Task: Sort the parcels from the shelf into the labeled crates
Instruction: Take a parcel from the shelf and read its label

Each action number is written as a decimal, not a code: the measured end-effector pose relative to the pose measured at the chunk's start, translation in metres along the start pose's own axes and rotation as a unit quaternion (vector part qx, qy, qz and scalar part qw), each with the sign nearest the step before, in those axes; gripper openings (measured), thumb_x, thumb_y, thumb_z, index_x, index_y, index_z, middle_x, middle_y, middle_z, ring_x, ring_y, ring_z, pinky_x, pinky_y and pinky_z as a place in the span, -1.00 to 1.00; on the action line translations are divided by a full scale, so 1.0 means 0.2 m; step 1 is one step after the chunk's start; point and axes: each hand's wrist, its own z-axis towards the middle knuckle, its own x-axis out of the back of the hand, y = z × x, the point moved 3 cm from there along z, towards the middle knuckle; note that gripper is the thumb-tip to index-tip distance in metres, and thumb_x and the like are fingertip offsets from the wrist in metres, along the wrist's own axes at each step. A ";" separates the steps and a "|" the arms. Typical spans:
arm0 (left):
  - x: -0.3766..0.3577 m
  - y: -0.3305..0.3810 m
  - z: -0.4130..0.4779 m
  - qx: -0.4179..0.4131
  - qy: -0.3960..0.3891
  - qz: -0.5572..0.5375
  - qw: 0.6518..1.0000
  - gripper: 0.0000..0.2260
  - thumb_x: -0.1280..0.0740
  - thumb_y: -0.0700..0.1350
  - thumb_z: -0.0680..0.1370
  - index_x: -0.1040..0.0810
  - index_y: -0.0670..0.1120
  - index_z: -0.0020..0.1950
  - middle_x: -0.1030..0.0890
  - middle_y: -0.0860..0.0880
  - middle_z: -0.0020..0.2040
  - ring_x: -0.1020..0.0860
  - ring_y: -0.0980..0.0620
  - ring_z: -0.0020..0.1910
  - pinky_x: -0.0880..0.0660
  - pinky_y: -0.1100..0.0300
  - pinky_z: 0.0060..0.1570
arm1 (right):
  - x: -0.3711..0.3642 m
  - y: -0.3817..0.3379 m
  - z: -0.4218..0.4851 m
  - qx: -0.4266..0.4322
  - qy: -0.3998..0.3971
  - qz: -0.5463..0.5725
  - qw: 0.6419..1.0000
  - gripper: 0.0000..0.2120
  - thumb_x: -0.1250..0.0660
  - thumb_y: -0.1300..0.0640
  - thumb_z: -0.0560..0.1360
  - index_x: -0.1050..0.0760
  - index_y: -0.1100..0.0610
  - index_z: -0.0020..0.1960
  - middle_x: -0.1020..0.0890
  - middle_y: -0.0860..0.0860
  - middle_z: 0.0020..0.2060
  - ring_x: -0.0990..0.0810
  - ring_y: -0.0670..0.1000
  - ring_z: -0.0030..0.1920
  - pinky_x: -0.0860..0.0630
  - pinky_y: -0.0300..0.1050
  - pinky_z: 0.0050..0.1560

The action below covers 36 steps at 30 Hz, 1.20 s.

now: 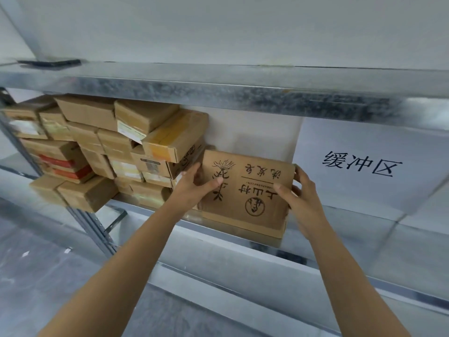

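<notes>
Both hands on the printed box at the shelf edge

I hold the printed box point(245, 190) from both sides. My left hand point(192, 186) grips its left edge, thumb flat on the printed face. My right hand point(301, 198) grips the right edge, thumb on the face and fingers curled round the corner. The box sits on the middle shelf point(218, 235), its lower edge at the front lip and its face tilted toward me.

The fingers of my left hand are mostly hidden behind the box, and I cannot see its back or underside. The print on it is upside down to me. The labels on the stack of parcels point(109, 147) are too blurred to read, and the stack's left end is cut by the metal post point(94, 229). A dark flat thing point(51, 63) on the top shelf point(218, 90) is too dim to make out.

The box's left edge lies just beside the stack. To its right the shelf is open in front of a white sheet point(359, 164) with large black characters. Above the box there is clear room under the top shelf
</notes>
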 end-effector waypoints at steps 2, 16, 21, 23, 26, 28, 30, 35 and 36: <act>0.02 0.00 -0.07 0.003 -0.001 -0.049 0.999 -0.70 -0.33 0.01 0.50 -0.35 0.04 0.19 -0.48 0.15 0.03 -0.46 0.09 0.09 -0.42 0.21 0.04 | -0.01 -0.02 -0.06 0.008 0.014 0.043 0.999 -0.57 -0.37 0.12 0.47 -0.30 -0.13 0.25 -0.35 0.00 0.31 -0.46 -0.01 0.25 -0.49 -0.15 0.10; 0.11 -0.02 -0.24 0.039 -0.042 -0.167 0.984 -0.51 -0.08 0.26 0.47 -0.25 0.14 0.37 -0.35 0.00 0.37 -0.35 -0.03 0.33 -0.39 -0.08 0.30 | -0.04 -0.18 -0.35 0.079 0.082 0.060 0.992 -0.40 -0.34 -0.22 0.24 -0.40 -0.07 0.23 -0.50 -0.08 0.24 -0.46 -0.06 0.26 -0.46 -0.11 0.14; 0.16 -0.12 -0.28 0.014 -0.042 -0.164 0.986 -0.66 -0.14 0.18 0.57 -0.31 0.18 0.33 -0.38 0.04 0.35 -0.36 0.01 0.32 -0.33 -0.04 0.34 | -0.14 -0.12 -0.51 0.059 0.082 0.075 0.992 -0.56 -0.38 -0.22 0.38 -0.39 -0.04 0.15 -0.53 -0.12 0.20 -0.47 -0.11 0.26 -0.47 -0.07 0.17; 0.17 -0.14 -0.30 0.013 -0.024 -0.191 0.981 -0.84 -0.10 0.05 0.62 -0.38 0.20 0.17 -0.42 0.02 0.26 -0.42 0.06 0.19 -0.41 0.08 0.20 | -0.16 -0.11 -0.58 0.034 0.082 0.106 0.990 -0.79 -0.24 -0.02 0.51 -0.40 0.04 0.09 -0.56 -0.13 0.16 -0.55 -0.18 0.09 -0.47 -0.03 0.05; 0.15 -0.15 -0.33 0.016 -0.031 -0.213 0.976 -0.85 -0.18 0.13 0.52 -0.40 0.12 0.02 -0.49 -0.06 0.19 -0.45 0.00 0.13 -0.42 0.01 0.14 | -0.15 -0.08 -0.67 0.016 0.082 0.139 0.987 -0.73 -0.28 -0.08 0.44 -0.39 0.08 0.00 -0.62 -0.14 0.03 -0.60 -0.16 -0.13 -0.47 -0.10 -0.19; 0.12 -0.15 -0.36 0.011 -0.043 -0.215 0.976 -0.86 -0.20 0.10 0.52 -0.39 0.09 0.01 -0.52 -0.05 0.12 -0.47 0.00 0.08 -0.42 0.01 0.10 | -0.14 -0.08 -0.73 0.019 0.098 0.132 0.986 -0.57 -0.34 -0.18 0.37 -0.41 0.07 0.09 -0.64 -0.14 0.00 -0.59 -0.14 -0.09 -0.49 -0.15 -0.17; 0.08 -0.15 -0.39 -0.003 -0.060 -0.206 0.977 -0.92 -0.19 -0.03 0.59 -0.38 0.09 0.08 -0.52 -0.01 0.10 -0.48 0.07 0.01 -0.42 0.10 0.06 | -0.12 -0.08 -0.79 0.020 0.123 0.130 0.984 -0.63 -0.25 0.00 0.48 -0.39 0.04 0.26 -0.64 -0.18 0.01 -0.59 -0.16 -0.01 -0.46 -0.12 -0.05; -0.02 -0.10 -0.49 -0.014 -0.132 -0.215 0.968 -0.72 -0.18 -0.03 0.57 -0.35 0.10 0.28 -0.53 0.09 0.14 -0.51 0.19 0.04 -0.45 0.23 0.08 | -0.03 -0.10 -0.93 0.028 0.154 0.099 0.983 -0.18 -0.47 -0.35 0.13 -0.38 -0.09 0.31 -0.62 -0.23 0.08 -0.57 -0.18 0.10 -0.46 -0.21 0.01; -0.05 -0.08 -0.50 -0.012 -0.148 -0.215 0.965 -0.69 -0.19 0.00 0.55 -0.36 0.09 0.29 -0.54 0.11 0.14 -0.51 0.18 0.06 -0.44 0.20 0.13 | -0.01 -0.11 -0.95 0.023 0.163 0.096 0.982 -0.15 -0.46 -0.39 0.08 -0.40 -0.08 0.29 -0.62 -0.22 0.08 -0.58 -0.18 0.08 -0.46 -0.20 -0.01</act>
